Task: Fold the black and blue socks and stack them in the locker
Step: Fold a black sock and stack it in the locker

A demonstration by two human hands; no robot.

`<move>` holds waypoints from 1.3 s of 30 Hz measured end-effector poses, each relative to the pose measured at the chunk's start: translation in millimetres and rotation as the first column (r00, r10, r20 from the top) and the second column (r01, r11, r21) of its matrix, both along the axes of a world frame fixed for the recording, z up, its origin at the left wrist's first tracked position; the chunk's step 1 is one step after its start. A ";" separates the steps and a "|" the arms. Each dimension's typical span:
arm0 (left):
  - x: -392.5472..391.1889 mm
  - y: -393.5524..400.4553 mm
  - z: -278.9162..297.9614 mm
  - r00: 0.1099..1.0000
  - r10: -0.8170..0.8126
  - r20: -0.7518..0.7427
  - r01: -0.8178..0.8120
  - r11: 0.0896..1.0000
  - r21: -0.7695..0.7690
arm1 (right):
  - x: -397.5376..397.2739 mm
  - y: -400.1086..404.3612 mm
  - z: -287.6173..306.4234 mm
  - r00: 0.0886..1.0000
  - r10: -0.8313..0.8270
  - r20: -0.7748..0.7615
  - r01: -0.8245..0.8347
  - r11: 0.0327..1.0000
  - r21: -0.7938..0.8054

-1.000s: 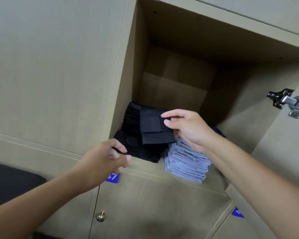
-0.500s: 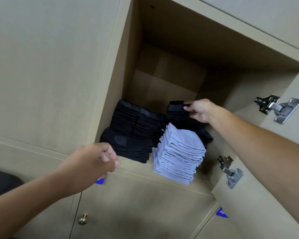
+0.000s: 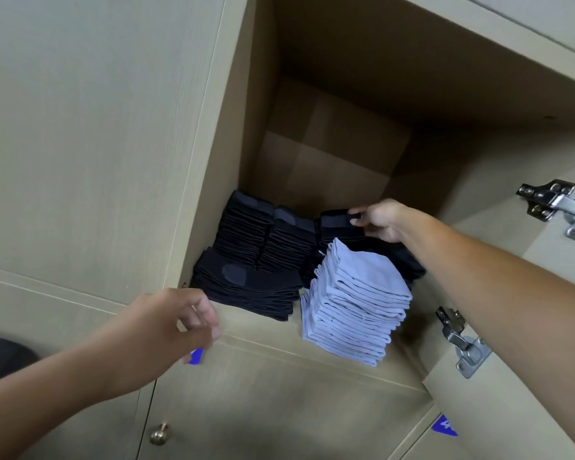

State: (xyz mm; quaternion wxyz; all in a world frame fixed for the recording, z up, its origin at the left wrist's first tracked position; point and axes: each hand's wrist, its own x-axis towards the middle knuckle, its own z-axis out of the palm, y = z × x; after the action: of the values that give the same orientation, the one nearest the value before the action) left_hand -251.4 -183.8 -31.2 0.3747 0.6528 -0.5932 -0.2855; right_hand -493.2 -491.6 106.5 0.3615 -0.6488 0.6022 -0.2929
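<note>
Head view: open locker (image 3: 253, 134) with folded socks stacked on its floor; right hand (image 3: 377, 219) reaches deep inside, thumb and fingers pinching a folded black sock (image 3: 334, 220) atop the rear right black stack; two further black stacks (image 3: 266, 237) stand at rear left, a lower black pile (image 3: 246, 287) at front left; blue sock stack (image 3: 356, 300) at front right, just beside the black pile; left hand (image 3: 166, 330) hovers before the locker's lower edge, fingers loosely curled, grasping nothing; door hinges (image 3: 551, 202) at right.
</note>
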 end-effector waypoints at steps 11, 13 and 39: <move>2.9 -2.9 -6.3 1.000 0.002 0.011 -0.002 1.000 0.011 | -2.2 -9.3 -3.0 0.919 0.070 -0.388 -0.139 0.979 -0.153; 3.1 -3.6 -7.2 1.000 -0.001 0.023 0.001 1.000 0.007 | -2.4 -10.0 -1.9 0.884 0.080 -0.461 -0.189 0.962 -0.195; 7.5 -10.7 -14.7 0.999 0.010 0.053 -0.012 0.999 0.041 | 22.0 -6.6 -15.8 0.489 0.190 -0.852 -0.453 0.889 -0.062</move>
State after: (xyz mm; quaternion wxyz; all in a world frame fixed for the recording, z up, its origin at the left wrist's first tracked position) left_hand -243.9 -194.5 -45.9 0.3470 0.6709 -0.5934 -0.2782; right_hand -471.2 -498.1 90.6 -0.0106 -0.8540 0.5187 0.0386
